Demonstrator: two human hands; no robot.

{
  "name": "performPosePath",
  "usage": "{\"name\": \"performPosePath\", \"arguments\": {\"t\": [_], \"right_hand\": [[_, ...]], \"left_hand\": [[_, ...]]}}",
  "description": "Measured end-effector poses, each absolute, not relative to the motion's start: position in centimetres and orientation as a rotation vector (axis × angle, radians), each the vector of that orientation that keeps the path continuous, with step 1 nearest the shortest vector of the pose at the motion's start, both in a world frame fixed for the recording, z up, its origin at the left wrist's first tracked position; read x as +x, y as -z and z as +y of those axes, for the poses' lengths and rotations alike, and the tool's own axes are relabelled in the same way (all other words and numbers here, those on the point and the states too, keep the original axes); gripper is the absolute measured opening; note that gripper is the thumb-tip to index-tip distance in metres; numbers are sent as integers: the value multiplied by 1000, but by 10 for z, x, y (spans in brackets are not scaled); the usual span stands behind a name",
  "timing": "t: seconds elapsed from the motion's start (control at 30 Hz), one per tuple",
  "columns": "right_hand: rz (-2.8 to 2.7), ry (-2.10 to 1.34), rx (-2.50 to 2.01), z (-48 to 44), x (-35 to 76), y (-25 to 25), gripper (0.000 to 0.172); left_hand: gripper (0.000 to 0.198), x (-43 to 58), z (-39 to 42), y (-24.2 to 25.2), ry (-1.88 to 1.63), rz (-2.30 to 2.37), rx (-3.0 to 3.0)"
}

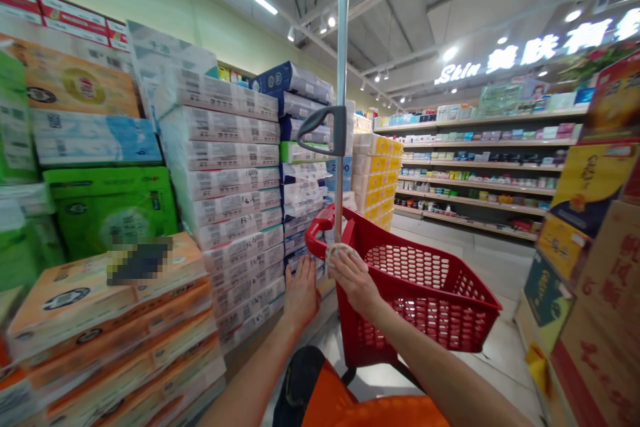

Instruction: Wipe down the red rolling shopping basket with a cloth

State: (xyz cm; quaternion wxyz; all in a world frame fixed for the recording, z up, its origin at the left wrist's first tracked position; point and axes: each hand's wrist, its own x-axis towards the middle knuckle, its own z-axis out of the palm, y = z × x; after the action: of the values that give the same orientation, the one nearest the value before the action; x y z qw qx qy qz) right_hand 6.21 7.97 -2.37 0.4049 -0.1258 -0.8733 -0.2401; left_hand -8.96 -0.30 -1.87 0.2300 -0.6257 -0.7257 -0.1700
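One person, two bare hands, one red cart (425, 280). From where I stand, the cart sits on the pale floor (505, 347), its basket tipped away from the person. The right hand (356, 277) is at the cart's near end, by its handle (320, 233); its fingers lie close together, clamped over one pale cloth (332, 252) and pressing it there. The left hand (303, 290) is beside the cart's handle, its fingers straight, slightly apart, with nothing in them. One metal pole (343, 47) rises from the cart, carrying one grey loop (340, 130).

Left of the cart stand stacks of packs: about ten white packs (233, 180) in one column, handwritten figures on several, too blurred to read surely; nearer, at least four orange packs (115, 330), a pixelated patch on the top one; above those, one large green pack (110, 207). Beyond the cart are dark blue packs (305, 83) and at least five yellow-and-white packs (380, 167).

Past the cart's far end, about six shelves (480, 167) hold small goods. One lit sign (525, 53) above them reads "Skin 美肤有", then a character cut by the edge. Right of the cart, several boxes (590, 177) are piled; one brown carton (607, 280) bears large red characters.
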Motion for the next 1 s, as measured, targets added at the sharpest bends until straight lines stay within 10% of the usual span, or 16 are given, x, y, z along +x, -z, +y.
{"name": "performPosePath", "arguments": {"t": [0.27,0.5,0.77,1.0], "right_hand": [[-2281,528,-450,73,83,106,29],[-2144,534,-442,78,106,39,41],[-2188,523,-572,78,142,122,37],[-2009,516,-690,88,175,71,43]], "left_hand": [[65,-80,-5,40,404,-1912,-1807],[65,-51,-1,36,447,-1831,-1878],[65,-24,6,52,371,-1648,-2026],[63,9,11,50,346,-1639,-2127]]}}
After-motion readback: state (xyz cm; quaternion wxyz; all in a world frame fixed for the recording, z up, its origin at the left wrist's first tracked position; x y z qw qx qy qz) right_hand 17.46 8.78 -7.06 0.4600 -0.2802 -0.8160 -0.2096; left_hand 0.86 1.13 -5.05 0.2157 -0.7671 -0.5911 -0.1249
